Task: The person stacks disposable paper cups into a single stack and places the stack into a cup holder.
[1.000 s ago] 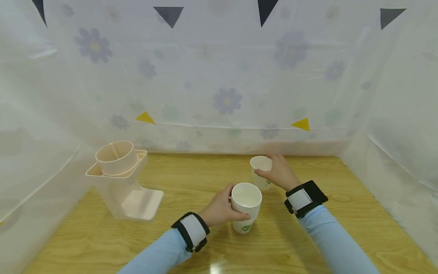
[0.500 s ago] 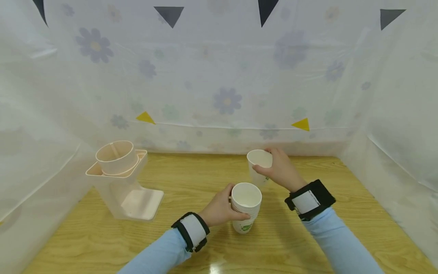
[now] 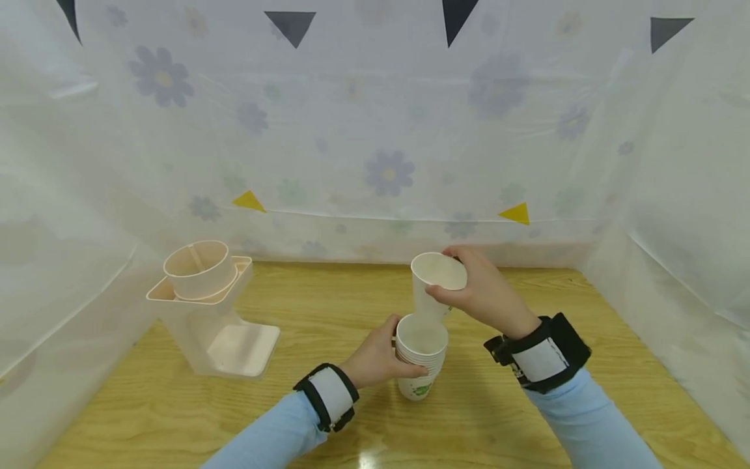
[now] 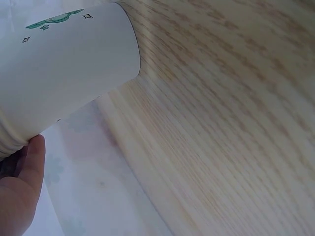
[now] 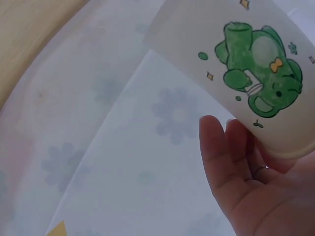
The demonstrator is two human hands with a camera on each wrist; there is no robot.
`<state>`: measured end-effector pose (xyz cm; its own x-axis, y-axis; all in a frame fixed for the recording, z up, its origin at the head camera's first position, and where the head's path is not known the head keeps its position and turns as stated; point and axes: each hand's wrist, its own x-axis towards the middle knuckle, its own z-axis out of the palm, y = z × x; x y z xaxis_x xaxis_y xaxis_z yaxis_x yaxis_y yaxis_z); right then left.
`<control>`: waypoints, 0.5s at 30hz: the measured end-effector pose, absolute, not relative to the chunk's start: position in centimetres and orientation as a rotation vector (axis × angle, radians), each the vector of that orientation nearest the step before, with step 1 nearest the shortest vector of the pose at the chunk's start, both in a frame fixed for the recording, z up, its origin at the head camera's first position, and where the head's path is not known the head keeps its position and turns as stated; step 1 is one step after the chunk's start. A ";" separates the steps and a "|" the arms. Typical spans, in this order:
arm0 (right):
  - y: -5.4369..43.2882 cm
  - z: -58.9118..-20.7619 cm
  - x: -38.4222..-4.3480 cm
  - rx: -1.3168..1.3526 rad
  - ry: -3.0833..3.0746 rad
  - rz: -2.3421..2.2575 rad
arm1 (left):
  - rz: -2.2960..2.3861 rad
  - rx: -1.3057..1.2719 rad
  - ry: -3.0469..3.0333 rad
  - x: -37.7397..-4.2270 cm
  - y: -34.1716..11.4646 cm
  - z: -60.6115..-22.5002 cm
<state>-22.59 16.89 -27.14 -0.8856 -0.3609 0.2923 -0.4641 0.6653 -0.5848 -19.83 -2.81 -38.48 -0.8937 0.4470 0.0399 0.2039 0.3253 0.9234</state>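
Near the middle of the table stands a stack of white paper cups, nested one in another, with a green print low on the side. My left hand grips the stack round its rims from the left. Just behind and above it, a single paper cup is held by my right hand, thumb and fingers near its rim. The cup's bottom is hidden behind the stack's rim in the head view. In the right wrist view a green bear is printed on the held cup.
On the left stands a cream plastic holder with a round cup-like top and a flat foot. The wooden table meets a flowered white sheet at the back and pale sheets at both sides.
My right hand has lifted the single cup off the table and brought it left, toward the stack. The left hand and the stack have stayed in place.
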 end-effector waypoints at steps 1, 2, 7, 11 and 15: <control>16.8 -27.1 -22.4 0.685 -2.730 1.016 | 1.600 0.590 2.366 -19.8 -2.8 -38.5; 16.8 -27.1 -22.2 0.694 -2.731 1.008 | 1.600 0.588 2.364 -19.8 -2.8 -38.5; 16.4 -27.3 -21.4 0.763 -2.732 0.987 | 1.603 0.589 2.359 -19.9 -2.8 -38.5; 16.2 -27.6 -20.9 0.824 -2.738 1.006 | 1.607 0.603 2.362 -19.9 -2.9 -38.7; 15.9 -28.1 -20.7 0.864 -2.768 0.980 | 1.610 0.613 2.371 -19.9 -2.9 -38.8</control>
